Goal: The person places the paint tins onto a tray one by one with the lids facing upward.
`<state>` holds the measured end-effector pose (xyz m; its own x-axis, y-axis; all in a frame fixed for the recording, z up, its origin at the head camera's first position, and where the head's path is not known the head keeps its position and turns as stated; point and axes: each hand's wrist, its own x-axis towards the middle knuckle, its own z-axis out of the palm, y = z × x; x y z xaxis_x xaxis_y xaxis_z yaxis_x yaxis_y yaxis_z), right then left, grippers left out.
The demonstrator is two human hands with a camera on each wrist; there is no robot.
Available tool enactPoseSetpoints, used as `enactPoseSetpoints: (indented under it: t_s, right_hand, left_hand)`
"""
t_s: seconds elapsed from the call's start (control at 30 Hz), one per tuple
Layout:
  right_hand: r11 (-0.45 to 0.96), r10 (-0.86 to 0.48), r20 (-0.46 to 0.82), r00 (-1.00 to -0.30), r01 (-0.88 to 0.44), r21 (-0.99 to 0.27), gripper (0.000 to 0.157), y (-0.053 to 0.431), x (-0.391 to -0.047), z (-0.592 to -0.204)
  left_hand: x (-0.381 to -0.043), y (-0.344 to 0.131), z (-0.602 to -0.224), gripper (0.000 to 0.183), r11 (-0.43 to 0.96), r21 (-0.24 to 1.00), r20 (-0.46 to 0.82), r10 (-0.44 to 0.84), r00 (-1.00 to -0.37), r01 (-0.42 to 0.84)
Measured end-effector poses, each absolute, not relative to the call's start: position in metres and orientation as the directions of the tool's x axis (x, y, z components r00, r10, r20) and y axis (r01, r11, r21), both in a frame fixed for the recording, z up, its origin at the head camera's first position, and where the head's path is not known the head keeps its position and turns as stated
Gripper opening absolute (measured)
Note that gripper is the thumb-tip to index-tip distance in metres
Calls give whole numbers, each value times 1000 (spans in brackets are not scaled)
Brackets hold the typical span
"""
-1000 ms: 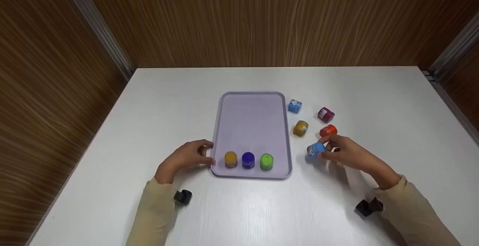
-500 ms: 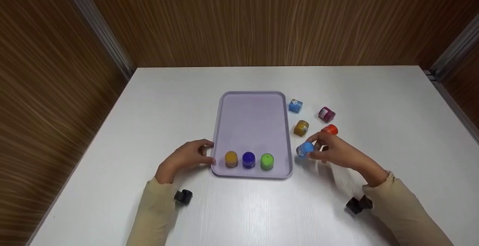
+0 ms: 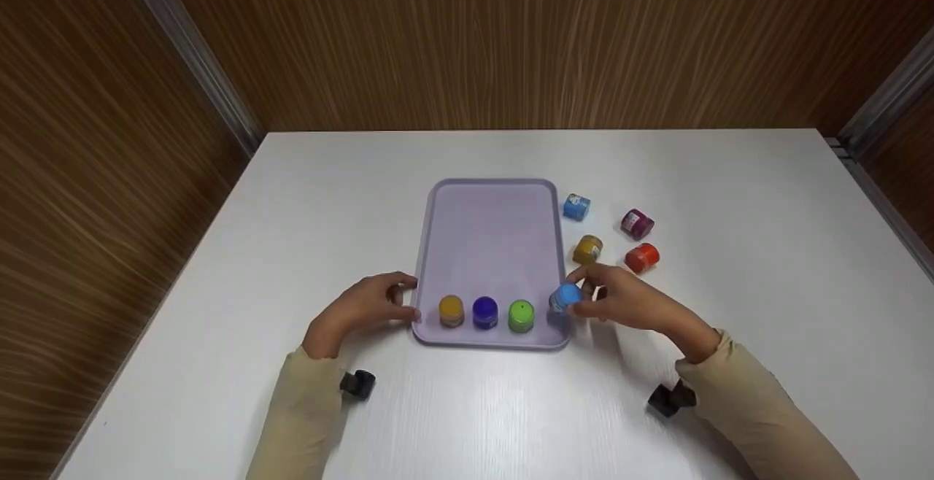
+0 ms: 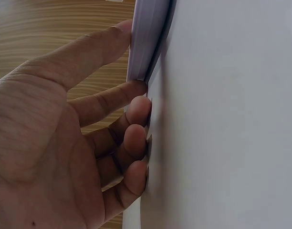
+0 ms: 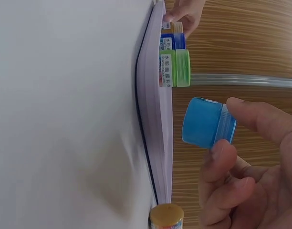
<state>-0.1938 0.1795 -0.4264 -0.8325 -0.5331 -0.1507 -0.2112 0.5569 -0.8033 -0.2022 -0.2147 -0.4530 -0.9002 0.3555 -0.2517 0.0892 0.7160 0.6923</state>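
My right hand (image 3: pixel 624 297) pinches a light-blue paint jar (image 3: pixel 565 297) by its lid, thumb on one side and fingers on the other. In the right wrist view the blue jar (image 5: pixel 203 123) hangs apart from the tray, lid toward the hand. It is over the right rim of the lilac tray (image 3: pixel 496 246). Along the tray's near side stand an ochre jar (image 3: pixel 451 311), a dark-blue jar (image 3: pixel 485 313) and a green jar (image 3: pixel 521 316) in a row. My left hand (image 3: pixel 365 303) touches the tray's left edge with thumb and forefinger; its other fingertips (image 4: pixel 135 141) rest on the table.
Right of the tray lie a blue jar (image 3: pixel 576 206), a mustard jar (image 3: pixel 587 249), a maroon jar (image 3: pixel 637 224) and an orange-red jar (image 3: pixel 642 257), tipped on their sides. A wood-grain panel (image 3: pixel 511 42) stands behind the white table (image 3: pixel 350 203).
My right hand has carried the light-blue jar leftward from the table to the tray's right rim. The orange-red jar now shows in full. My left hand has stayed put.
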Motion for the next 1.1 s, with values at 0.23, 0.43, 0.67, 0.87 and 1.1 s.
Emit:
enactPoseSetpoints:
  t_s: [0.23,0.43,0.67,0.87,1.1]
  right_hand:
    - [571,-543,-175,-821,-208,-794,33,173,-193,-428]
    - [553,-583,-144,-800,-261,-791,31,171,-193,-432]
    - [594,-586,-158,-794,-289,-751,31,165,-191,-435]
    - [613,-581,-183,-793,-278,-740,33,163,-190,-437]
    - [612,-579,-178,-796,-281,-739,34,163,-190,-436]
  left_hand:
    - [-203,-215,-454,59,713,695,-248,356,-901,90]
    - [-204,-215,-455,60,704,704,-243,365,-899,95]
    - [-203,-215,-454,60,710,699,-249,356,-901,87]
    - [-203,-215,-453,61,707,703,-259,358,-897,79]
    - [-202,-215,-452,60,702,706,-249,366,-897,90]
